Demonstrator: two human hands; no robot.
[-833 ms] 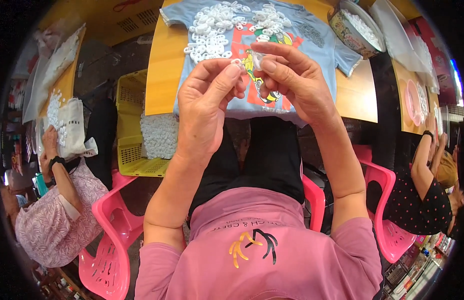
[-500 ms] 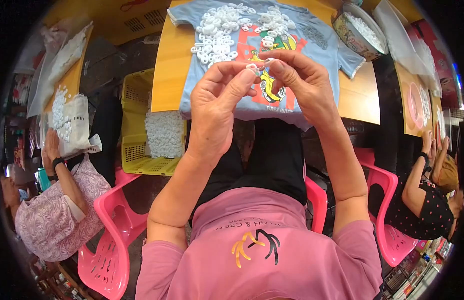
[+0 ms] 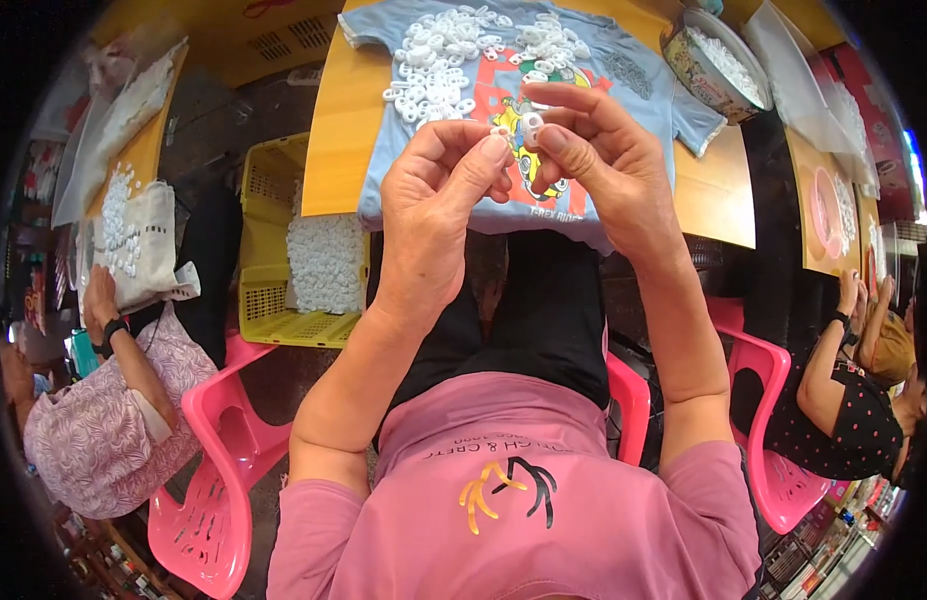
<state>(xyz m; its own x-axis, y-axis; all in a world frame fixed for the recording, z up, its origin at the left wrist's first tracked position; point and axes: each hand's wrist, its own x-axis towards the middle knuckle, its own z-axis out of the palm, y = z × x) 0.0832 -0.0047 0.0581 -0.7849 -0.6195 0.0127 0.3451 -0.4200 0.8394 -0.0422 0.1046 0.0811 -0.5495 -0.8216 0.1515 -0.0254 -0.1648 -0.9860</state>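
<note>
My left hand (image 3: pixel 438 190) is pinched between thumb and forefinger on a small white plastic piece (image 3: pixel 500 131), mostly covered by the fingertips. Close beside it, my right hand (image 3: pixel 603 165) grips a white oval plastic piece with two holes (image 3: pixel 532 124) between thumb and fingers. A small gap separates the two pieces. Both hands are raised over a blue T-shirt (image 3: pixel 383 180) with a printed cartoon, spread on the table. Beyond them lie a large heap of similar white pieces (image 3: pixel 428 80), a smaller heap (image 3: pixel 551 40) and a pile of tiny grey parts (image 3: pixel 628 72).
At the wooden table's (image 3: pixel 328 150) right stands a patterned tin (image 3: pixel 688 65) holding white parts. A yellow crate (image 3: pixel 273 300) with many white pieces is left of my legs. People sit on both sides, near pink chairs (image 3: pixel 208 510) and side tables with white parts.
My hands have drawn slightly apart. The two-hole piece in my right hand has turned and now shows its holes; earlier the fingertips of both hands nearly met.
</note>
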